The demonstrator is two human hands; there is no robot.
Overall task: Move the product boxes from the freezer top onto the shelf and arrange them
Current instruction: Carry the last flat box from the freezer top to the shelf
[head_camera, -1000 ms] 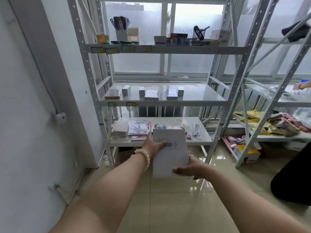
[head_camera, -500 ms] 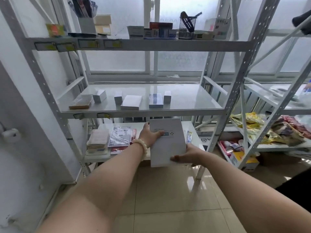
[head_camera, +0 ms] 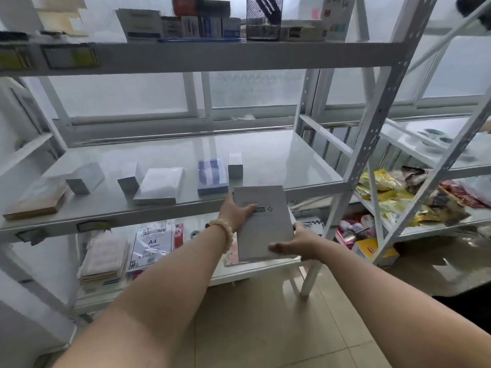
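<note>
A flat white product box (head_camera: 261, 224) is carried up to the shelving unit, held between both hands. Within the last second the rack has been closed on. The box, earlier held low in front of the bottom tier, is now lifted so that its top edge is level with the front lip of the middle shelf (head_camera: 279, 160). The box is gripped at its upper left edge by the left hand (head_camera: 235, 212), thumb laid across the printed face. Its lower right corner is cupped by the right hand (head_camera: 295, 243), fingers wrapped round the edge. It is not yet set down: it is held in the air, tilted back, just right of the blue box (head_camera: 212, 176) that closes a row of smaller boxes already placed. Bare shelf is seen behind and to the right of that row, so the carrying stage is judged nearly over, with placing and lining up left to be done.
</note>
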